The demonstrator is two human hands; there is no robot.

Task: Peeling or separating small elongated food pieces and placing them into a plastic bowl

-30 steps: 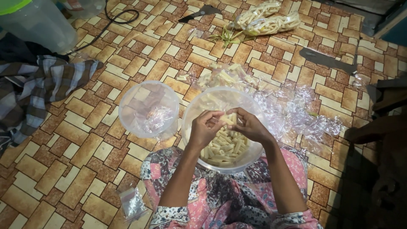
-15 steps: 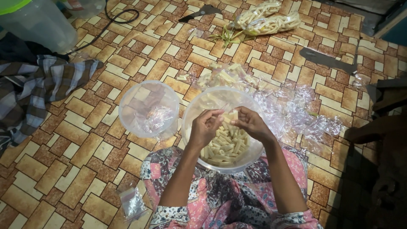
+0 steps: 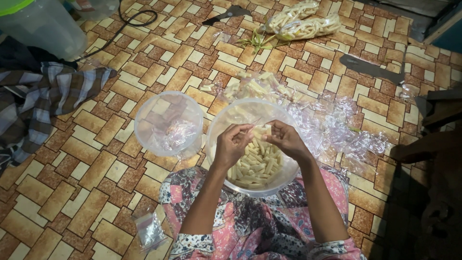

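Head view: my left hand (image 3: 232,144) and right hand (image 3: 285,139) meet over the clear bowl (image 3: 219,126) of pale cut sticks (image 3: 255,166) on my lap, fingertips pinched on one stick (image 3: 262,130). Its length is hidden by my fingers. An empty clear bowl (image 3: 168,123) sits just left on the tiled floor (image 3: 72,192).

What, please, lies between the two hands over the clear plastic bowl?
In the head view, one pale stick piece held between left hand and right hand, above the bowl.

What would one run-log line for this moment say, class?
left hand: pinching pale stick | right hand: pinching same stick | under hands: clear bowl of pale sticks | beside: lid
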